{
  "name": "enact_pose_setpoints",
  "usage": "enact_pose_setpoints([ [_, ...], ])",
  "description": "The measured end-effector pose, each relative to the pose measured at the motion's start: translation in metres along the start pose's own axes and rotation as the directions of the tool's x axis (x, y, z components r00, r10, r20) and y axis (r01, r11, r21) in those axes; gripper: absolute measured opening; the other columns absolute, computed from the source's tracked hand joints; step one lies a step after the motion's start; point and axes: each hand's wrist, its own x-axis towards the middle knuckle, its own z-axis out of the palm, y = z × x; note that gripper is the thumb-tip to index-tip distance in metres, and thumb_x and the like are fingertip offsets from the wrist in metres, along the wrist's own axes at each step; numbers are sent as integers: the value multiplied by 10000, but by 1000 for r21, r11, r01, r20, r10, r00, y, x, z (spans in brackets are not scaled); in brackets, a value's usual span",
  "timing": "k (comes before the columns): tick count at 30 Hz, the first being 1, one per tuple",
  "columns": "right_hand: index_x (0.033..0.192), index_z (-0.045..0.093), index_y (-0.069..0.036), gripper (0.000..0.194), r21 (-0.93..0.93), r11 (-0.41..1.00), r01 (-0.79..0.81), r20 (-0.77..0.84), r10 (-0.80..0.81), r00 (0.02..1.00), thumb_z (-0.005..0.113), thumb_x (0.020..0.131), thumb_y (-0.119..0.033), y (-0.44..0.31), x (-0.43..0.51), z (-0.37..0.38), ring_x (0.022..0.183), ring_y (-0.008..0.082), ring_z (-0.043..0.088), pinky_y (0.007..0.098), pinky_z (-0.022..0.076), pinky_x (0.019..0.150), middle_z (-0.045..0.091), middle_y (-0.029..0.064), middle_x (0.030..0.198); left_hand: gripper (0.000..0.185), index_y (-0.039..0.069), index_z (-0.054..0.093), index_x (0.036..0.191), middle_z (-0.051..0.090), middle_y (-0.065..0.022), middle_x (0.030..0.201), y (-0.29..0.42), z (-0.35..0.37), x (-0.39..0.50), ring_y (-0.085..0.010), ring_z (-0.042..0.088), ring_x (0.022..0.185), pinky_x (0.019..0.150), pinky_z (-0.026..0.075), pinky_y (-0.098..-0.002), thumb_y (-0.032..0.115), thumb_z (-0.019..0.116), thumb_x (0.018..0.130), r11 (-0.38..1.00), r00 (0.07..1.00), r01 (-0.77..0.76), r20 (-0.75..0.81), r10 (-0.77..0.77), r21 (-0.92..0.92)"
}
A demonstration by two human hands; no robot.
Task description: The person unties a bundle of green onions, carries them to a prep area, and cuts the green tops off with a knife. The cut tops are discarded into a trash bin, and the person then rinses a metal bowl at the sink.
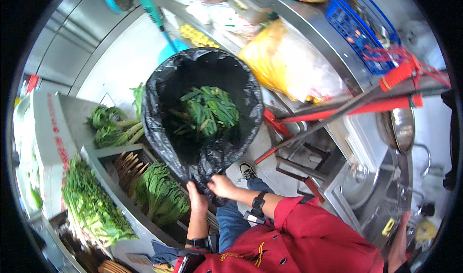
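Observation:
A bin lined with a black plastic bag (155, 117) stands before me. Cut green leaves, perhaps scallion tops (211, 110), lie inside it. At its near rim the bag's film is bunched together. My right hand (221, 186) pinches this gathered plastic between thumb and fingers. Just to the left, my left hand (198, 199) is against the same bunch, its thumb raised along the edge; its other fingers are partly hidden. Below the hands hangs a loose tail of the bag.
Leafy greens (162, 197) fill a grey crate (126, 200) at left, beside bundled scallions (94, 208) and a foam box (54, 128). Red-wrapped poles (347, 110) jut in from the right, above a stool (300, 168). Another person's forearm (399, 240) shows by the sink (347, 204).

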Motion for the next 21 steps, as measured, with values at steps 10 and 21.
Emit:
enact_pose_setpoints([
  [10, 1048, 604, -25, 329, 273, 938, 215, 50, -237, 970, 705, 762, -151, 3, -38, -2, 896, 255, 630, 379, 512, 794, 627, 140, 982, 305, -94, 573, 1073, 663, -160, 992, 66, 19, 1, -257, 660, 858, 731, 542, -398, 69, 693, 845, 766, 964, 267, -151, -220, 585],
  [21, 1058, 631, 16, 248, 847, 527, -77, -86, 279, 956, 506, 877, -99, 54, 27, -14, 922, 177, 618, 320, 484, 814, 671, 86, 1009, 419, -17, 639, 1134, 688, -146, 1094, 14, -8, 18, -282, 672, 968, 914, 517, -417, 335, 492, 962, 702, 686, 713, 199, -700, 9],
])
